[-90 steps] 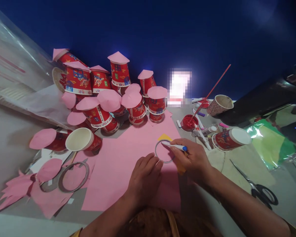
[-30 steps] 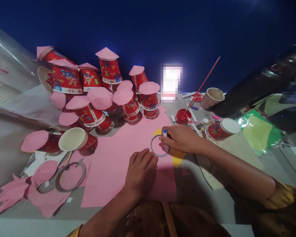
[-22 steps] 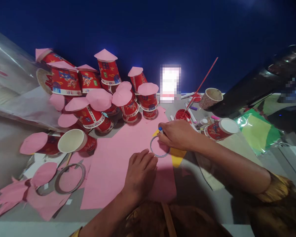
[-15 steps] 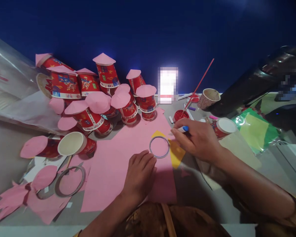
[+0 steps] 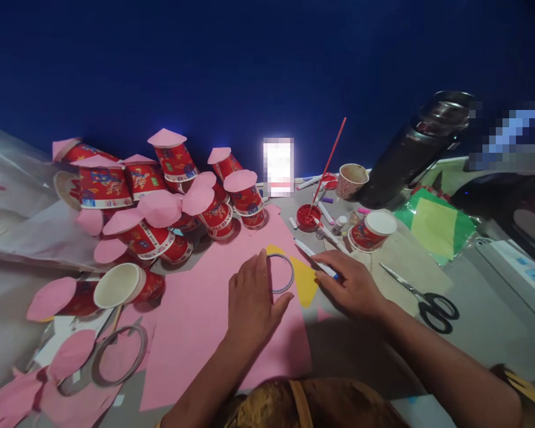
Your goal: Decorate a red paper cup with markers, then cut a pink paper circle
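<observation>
My left hand (image 5: pixel 253 300) lies on a large pink paper sheet (image 5: pixel 196 333), its thumb spread away from the fingers. Its fingers touch the left side of a thin grey ring (image 5: pixel 293 274), which rests on the sheet and partly over a yellow paper piece (image 5: pixel 304 285). To the right, my right hand (image 5: pixel 354 284) is low over the table, with thumb and forefinger around a white marker with blue ends (image 5: pixel 314 260). The marker points up and to the left, and my fingers hide part of it.
Red paper cups with pink cone tops (image 5: pixel 169 160) crowd the left. A larger grey ring (image 5: pixel 138 356) lies among pink scraps. Beyond the right hand stand a red paint pot (image 5: pixel 309 219), a white-topped cup (image 5: pixel 368 235) and a black flask (image 5: pixel 410 145). Scissors (image 5: pixel 428 297) lie right.
My right hand has come down with the marker, which now points up and left. My left hand's thumb has spread, and its fingers have moved against the ring. The view has shifted, revealing the scissors.
</observation>
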### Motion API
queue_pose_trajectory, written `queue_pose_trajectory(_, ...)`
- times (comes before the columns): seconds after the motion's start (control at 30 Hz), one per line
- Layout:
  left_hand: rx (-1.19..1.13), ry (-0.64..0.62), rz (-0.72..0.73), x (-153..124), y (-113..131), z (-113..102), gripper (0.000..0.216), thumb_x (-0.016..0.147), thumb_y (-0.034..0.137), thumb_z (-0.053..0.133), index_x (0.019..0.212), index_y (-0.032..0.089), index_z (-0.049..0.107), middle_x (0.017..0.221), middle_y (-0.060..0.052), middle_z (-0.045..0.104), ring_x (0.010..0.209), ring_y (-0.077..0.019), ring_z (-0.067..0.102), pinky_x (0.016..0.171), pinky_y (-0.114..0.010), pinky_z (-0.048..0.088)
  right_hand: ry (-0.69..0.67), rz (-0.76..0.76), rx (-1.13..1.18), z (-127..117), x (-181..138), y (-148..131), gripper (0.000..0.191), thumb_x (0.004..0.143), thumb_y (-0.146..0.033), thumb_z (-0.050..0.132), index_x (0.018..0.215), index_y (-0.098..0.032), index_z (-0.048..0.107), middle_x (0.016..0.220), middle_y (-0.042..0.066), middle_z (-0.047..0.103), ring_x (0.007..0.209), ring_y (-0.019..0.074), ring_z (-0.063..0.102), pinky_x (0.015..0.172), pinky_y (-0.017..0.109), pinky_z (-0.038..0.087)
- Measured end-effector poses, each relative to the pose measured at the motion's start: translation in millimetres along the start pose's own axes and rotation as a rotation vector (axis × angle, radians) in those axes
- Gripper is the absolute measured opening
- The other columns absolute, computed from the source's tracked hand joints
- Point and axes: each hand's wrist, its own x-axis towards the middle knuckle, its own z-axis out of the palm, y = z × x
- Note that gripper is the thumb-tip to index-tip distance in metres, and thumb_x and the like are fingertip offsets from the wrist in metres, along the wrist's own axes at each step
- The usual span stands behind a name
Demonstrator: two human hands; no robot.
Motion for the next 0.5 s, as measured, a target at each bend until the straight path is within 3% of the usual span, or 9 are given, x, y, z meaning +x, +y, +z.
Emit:
queue_pose_trajectory(0.27,-0.068,0.01,-0.069,4,4,-1,0.087,0.088,0.039,0.078,0.159,0.018,0.034,0.144,-0.021,0.066,0.135,-0.0421,0.062,0.109,-0.061,0.046,-0.023,0.038,0.014,7,-2,9,0.024,0.103,-0.027,0.06,0.122,-0.023,0.073,0.112,0.011,0.081,0.102,0.0255,0.078,0.089,0.038,0.064)
queue_pose_trajectory(0.5,-0.134,0.21,-0.15,-2,-17,-31,0.094,0.08,0.052,0.076,0.156,0.009,0.041,0.142,-0.027,0.066,0.131,-0.0476,0.065,0.11,-0.066,0.051,0.032,0.087,0.03,6,0,12,0.023,0.102,-0.028,0.061,0.12,-0.023,0.074,0.111,0.01,0.082,0.101,0.0254,0.079,0.09,0.038,0.063)
